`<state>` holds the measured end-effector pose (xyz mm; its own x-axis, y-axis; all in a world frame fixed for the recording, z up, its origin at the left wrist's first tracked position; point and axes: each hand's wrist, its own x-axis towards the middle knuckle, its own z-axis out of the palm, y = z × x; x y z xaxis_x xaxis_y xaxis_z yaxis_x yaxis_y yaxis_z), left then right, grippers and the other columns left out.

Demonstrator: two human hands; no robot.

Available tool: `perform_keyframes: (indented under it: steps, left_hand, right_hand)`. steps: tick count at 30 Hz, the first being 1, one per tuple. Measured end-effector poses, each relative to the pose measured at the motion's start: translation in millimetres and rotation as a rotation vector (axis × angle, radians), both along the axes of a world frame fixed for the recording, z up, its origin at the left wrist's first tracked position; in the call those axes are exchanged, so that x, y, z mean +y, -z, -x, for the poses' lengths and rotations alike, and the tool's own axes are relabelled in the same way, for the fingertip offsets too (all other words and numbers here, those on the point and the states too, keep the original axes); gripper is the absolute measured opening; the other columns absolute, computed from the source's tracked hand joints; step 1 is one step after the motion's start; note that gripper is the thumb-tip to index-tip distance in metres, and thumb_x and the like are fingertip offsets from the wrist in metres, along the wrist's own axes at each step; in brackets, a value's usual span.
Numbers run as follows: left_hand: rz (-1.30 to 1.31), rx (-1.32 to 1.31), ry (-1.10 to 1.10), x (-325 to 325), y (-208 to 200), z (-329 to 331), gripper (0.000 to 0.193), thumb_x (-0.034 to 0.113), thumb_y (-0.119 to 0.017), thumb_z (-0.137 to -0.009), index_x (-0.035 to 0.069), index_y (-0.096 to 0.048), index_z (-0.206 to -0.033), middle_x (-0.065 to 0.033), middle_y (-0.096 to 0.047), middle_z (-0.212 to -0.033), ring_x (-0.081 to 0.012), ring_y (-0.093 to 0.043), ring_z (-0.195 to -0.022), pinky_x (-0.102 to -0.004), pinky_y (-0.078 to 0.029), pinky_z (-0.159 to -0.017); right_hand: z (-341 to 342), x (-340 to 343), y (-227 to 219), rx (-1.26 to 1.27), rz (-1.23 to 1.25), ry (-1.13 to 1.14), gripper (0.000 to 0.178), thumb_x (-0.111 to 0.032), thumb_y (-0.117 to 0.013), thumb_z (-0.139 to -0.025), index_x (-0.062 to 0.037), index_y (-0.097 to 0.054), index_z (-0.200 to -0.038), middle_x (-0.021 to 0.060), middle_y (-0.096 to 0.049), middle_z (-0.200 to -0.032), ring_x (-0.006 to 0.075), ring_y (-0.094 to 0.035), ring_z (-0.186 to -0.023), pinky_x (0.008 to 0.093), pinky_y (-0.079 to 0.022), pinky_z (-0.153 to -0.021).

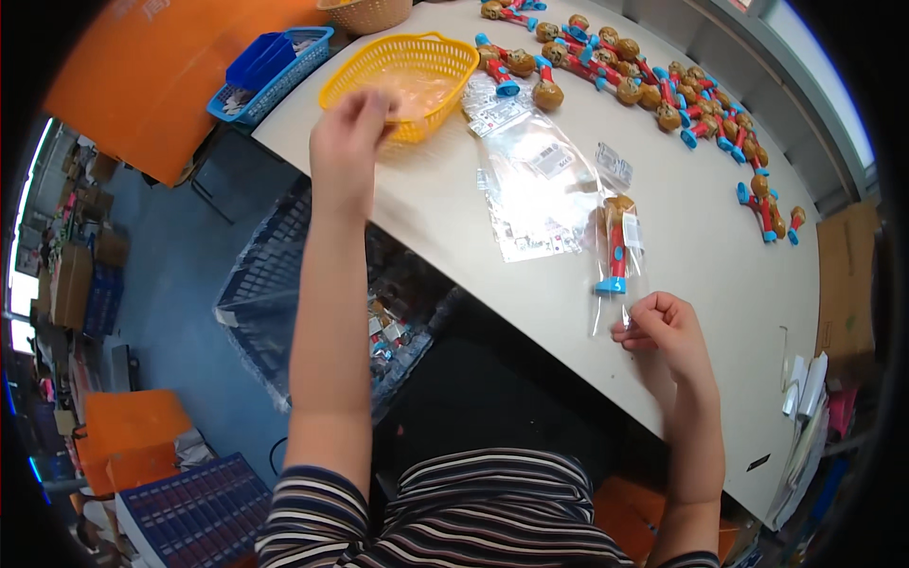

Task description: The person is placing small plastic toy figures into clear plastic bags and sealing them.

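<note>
My right hand (668, 331) pinches the near end of a clear plastic bag (604, 308) lying on the table. Inside the bag is a red stick-shaped toy (618, 248) with a round brown head and a blue foot, like a candy dispenser. A white label (632, 231) shows at its side. My left hand (346, 137) is raised at the near left rim of a yellow basket (333, 87), fingers drawn together and slightly blurred; anything between them is too small to make out. Pale orange, clear-wrapped contents (417, 90) lie in the basket.
Flat clear bags (540, 189) lie in a stack mid-table, beside a small printed packet (614, 165). Many similar toys (625, 71) spread along the far edge. A blue basket (275, 85) stands left of the yellow one. Below the table edge is a lined dark crate (275, 293) with bagged items.
</note>
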<state>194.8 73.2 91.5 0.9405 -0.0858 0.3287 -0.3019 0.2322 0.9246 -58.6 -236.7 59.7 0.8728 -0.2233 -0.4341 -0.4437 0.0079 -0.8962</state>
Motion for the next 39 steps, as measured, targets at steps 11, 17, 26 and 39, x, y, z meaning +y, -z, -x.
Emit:
perform_keyframes:
  steps: [11,17,26,39]
  left_hand:
    - [-1.257,-0.552,-0.503,-26.3,-29.4,-61.6,0.014,0.013,-0.071,-0.082,0.002,-0.07,-0.092,-0.0147,-0.07,-0.091,-0.0305,-0.068,-0.085,-0.0394,-0.054,-0.077]
    - [-0.851,-0.76,0.123,-66.3,-14.8,70.2,0.031,0.004,-0.072,-0.077,0.009,-0.068,-0.107,-0.0126,-0.065,-0.109,-0.031,-0.063,-0.1,-0.0397,-0.05,-0.089]
    - [-0.742,-1.271,0.408,-121.2,54.7,131.0,0.025,0.007,-0.068,-0.076,0.004,-0.065,-0.1,-0.0133,-0.065,-0.11,-0.0323,-0.063,-0.105,-0.0402,-0.053,-0.088]
    - [-0.576,-0.861,0.105,-101.7,91.9,151.7,0.023,-0.008,-0.071,-0.076,0.003,-0.056,-0.091,-0.0159,-0.065,-0.09,-0.0321,-0.065,-0.076,-0.0355,-0.054,-0.067]
  right_hand:
    - [15.1,-3.4,3.7,-0.024,-0.02,-0.051,0.016,-0.016,-0.061,-0.097,-0.0007,-0.061,-0.095,0.0092,-0.071,-0.087,0.0143,-0.069,-0.08,0.0263,-0.056,-0.072]
    - [16.1,-18.0,-4.2,-0.078,0.074,-0.162,0.025,-0.01,-0.068,-0.092,0.0049,-0.059,-0.11,0.0085,-0.07,-0.091,0.013,-0.067,-0.082,0.0266,-0.055,-0.075]
    - [26.4,-8.7,0.5,-0.255,0.548,-0.179,0.041,-0.002,-0.068,-0.086,-0.0049,-0.059,-0.126,0.0086,-0.067,-0.102,0.0135,-0.064,-0.079,0.0259,-0.054,-0.072]
    - [9.6,14.5,3.7,-0.643,0.91,-0.376,0.053,-0.007,-0.075,-0.079,-0.0129,-0.059,-0.129,0.0117,-0.055,-0.137,0.0303,-0.064,-0.103,0.0364,-0.055,-0.085]
